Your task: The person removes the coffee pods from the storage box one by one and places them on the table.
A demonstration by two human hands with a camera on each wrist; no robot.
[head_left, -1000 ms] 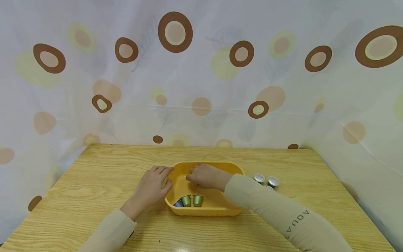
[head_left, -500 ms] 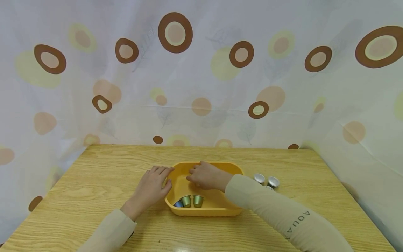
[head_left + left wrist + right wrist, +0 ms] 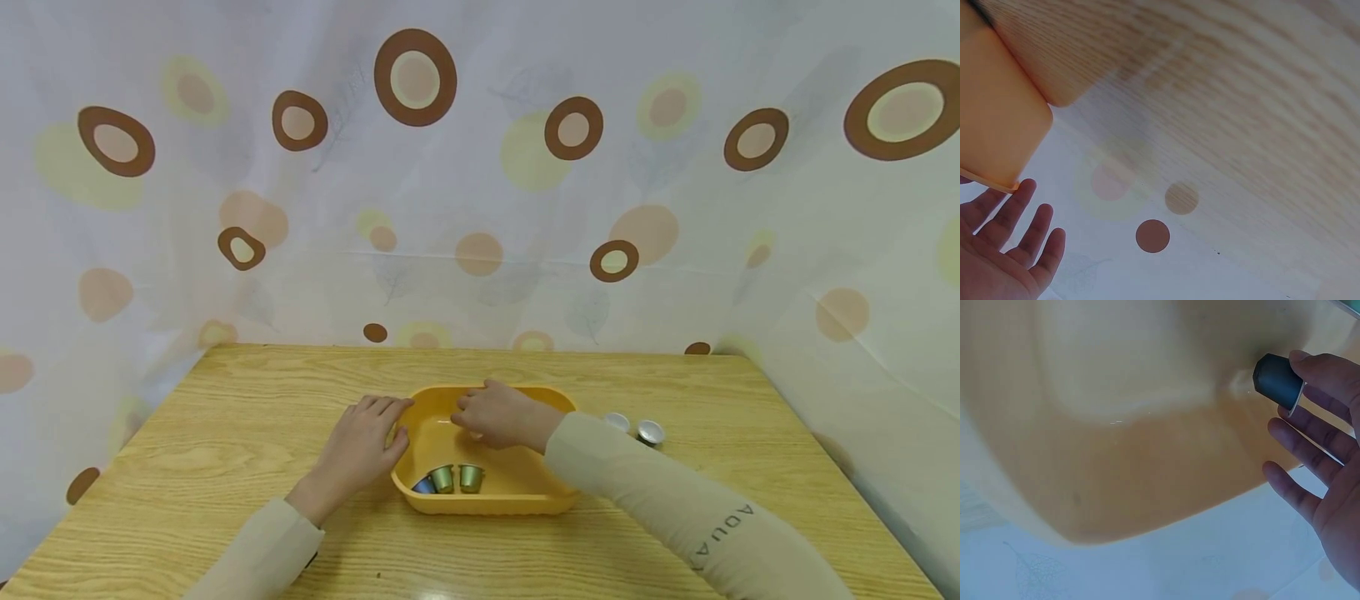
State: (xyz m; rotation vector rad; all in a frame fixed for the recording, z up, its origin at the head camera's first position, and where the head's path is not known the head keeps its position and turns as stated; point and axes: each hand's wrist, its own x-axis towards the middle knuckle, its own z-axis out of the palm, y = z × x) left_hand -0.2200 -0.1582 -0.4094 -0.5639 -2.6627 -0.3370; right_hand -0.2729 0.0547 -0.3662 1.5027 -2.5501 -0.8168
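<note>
Inside the yellow tray (image 3: pixel 510 504), my right hand (image 3: pixel 495 414) pinches a dark coffee capsule (image 3: pixel 1277 380) between thumb and finger, as the right wrist view shows; the other fingers are spread. In the head view that capsule is mostly hidden by the hand. At the tray's left side my left hand (image 3: pixel 363 442) rests with loosely extended fingers, its fingertips right at the rim (image 3: pixel 991 182) in the left wrist view. Two green capsules (image 3: pixel 471 478) and a blue capsule (image 3: pixel 425 485) lie in the front left of the tray.
Right of the tray, white-lidded capsules (image 3: pixel 650 432) stand on the wooden table (image 3: pixel 285 383), partly covered by the right sleeve (image 3: pixel 645 475). A patterned curtain (image 3: pixel 480 192) hangs behind the table and along its sides.
My right hand has shifted slightly to the right within the tray, its sleeve now covering more of the capsules on the table. My left hand and the capsules lying in the tray have stayed put.
</note>
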